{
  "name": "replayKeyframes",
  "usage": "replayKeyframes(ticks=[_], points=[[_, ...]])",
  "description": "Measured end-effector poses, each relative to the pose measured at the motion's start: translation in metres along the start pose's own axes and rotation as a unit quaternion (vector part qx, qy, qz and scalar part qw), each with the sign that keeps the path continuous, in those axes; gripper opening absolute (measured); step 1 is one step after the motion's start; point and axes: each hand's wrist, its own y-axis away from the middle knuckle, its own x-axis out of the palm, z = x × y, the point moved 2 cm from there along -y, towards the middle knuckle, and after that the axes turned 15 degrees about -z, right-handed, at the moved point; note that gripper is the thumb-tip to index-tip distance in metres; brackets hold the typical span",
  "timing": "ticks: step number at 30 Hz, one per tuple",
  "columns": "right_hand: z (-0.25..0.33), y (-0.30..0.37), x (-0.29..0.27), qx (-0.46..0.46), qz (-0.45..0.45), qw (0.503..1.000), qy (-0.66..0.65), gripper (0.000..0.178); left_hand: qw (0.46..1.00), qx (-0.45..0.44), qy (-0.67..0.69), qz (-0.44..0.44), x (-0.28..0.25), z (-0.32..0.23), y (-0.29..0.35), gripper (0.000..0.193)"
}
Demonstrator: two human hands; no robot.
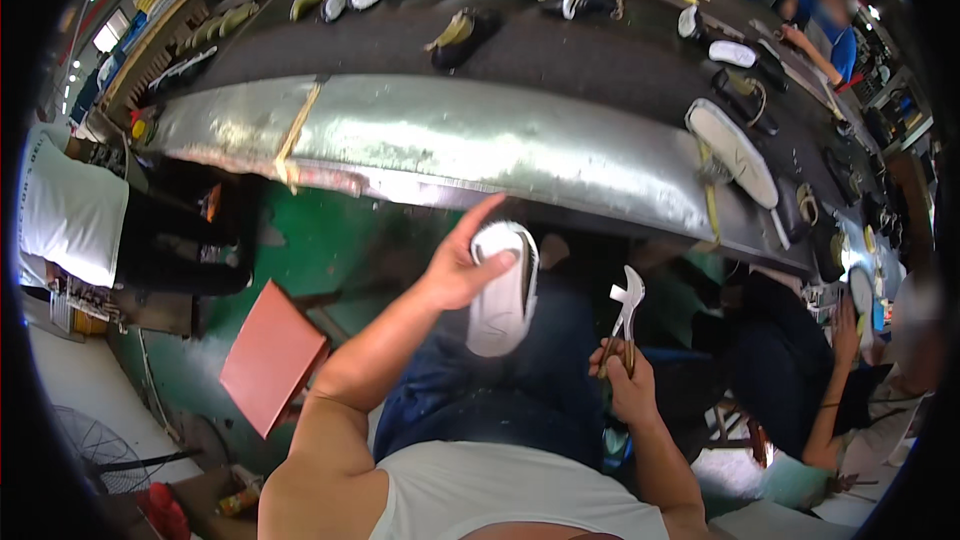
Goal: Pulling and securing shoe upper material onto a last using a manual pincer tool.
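In my left hand is a shoe, its white sole facing up. The thumb presses on the sole and the fingers reach behind it; a dark mark runs across the sole's near end. My right hand is closed around the handles of a pair of lasting pincers, metal jaws pointing up and away from me. A gap separates the pincers from the shoe. Both hands are above my dark-trousered lap, on the near side of a metal-edged conveyor.
Several shoes lie on the dark conveyor belt, behind its shiny metal edge. Nearby on the right edge rests a large white sole piece. A reddish-brown stool stands at left. People work at left, right and far right.
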Motion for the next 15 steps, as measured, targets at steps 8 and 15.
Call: replayKeyframes(ticks=[8, 15], points=[[-0.023, 0.046, -0.006, 0.066, 0.061, 0.995, 0.039, 0.034, 0.989, -0.039, -0.127, 0.064, 0.007, 0.103, 0.069, 0.065], [-0.034, 0.046, 0.006, 0.106, 0.176, 0.967, 0.147, 0.043, 0.997, -0.055, -0.039, 0.034, 0.017, 0.105, 0.083, 0.050]])
